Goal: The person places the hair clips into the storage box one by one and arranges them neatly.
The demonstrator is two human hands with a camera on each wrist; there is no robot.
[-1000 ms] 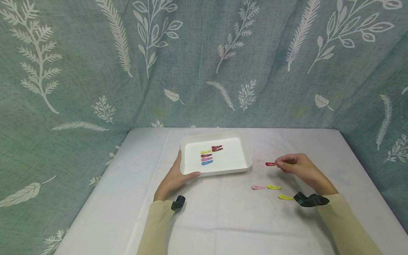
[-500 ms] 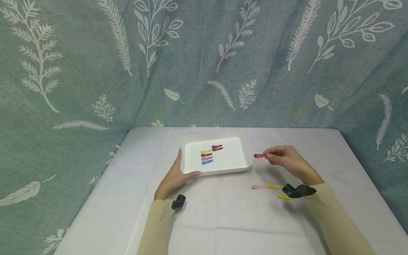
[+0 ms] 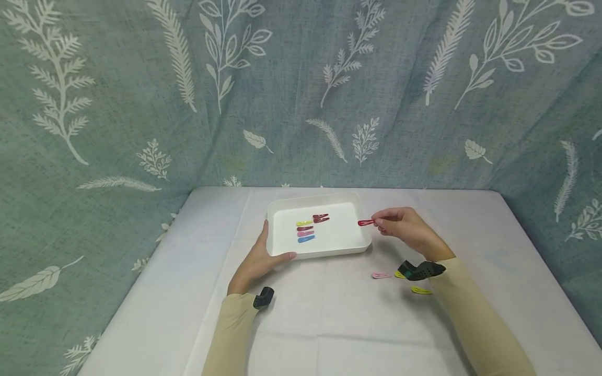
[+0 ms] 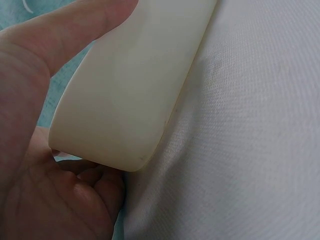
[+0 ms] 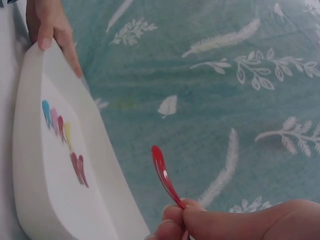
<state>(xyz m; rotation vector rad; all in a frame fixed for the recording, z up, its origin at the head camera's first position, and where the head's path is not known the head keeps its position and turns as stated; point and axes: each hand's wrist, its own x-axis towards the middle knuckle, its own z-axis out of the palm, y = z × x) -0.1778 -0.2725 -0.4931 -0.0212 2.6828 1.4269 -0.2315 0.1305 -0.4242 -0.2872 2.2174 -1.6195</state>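
My right hand [image 3: 403, 228] pinches a red snap hair clip [image 3: 365, 222] by one end between thumb and fingertips, just over the right rim of a white tray [image 3: 342, 254]. In the right wrist view the red clip [image 5: 162, 170] points away from the fingers. My left hand [image 3: 257, 262] grips the tray's near left corner, thumb along the front wall and fingers around the side. The left wrist view shows curled fingers [image 4: 102, 185] at the corner's underside. Inside the tray lie a blue clip [image 3: 306, 239], a pink clip [image 3: 305, 233], a yellow clip [image 3: 304, 223] and several dark red clips [image 3: 322, 220].
On the white cloth of the table [image 3: 329, 313], right of centre, lie a pink clip [image 3: 380, 275] and two yellow ones, the nearer yellow clip [image 3: 420, 290] below the right wrist camera [image 3: 421, 270], which partly covers the other. A patterned teal curtain [image 3: 291, 94] hangs behind.
My right hand has moved left and away from me with the red hair clip, from over the cloth to the tray's right rim. The left hand and tray have stayed still.
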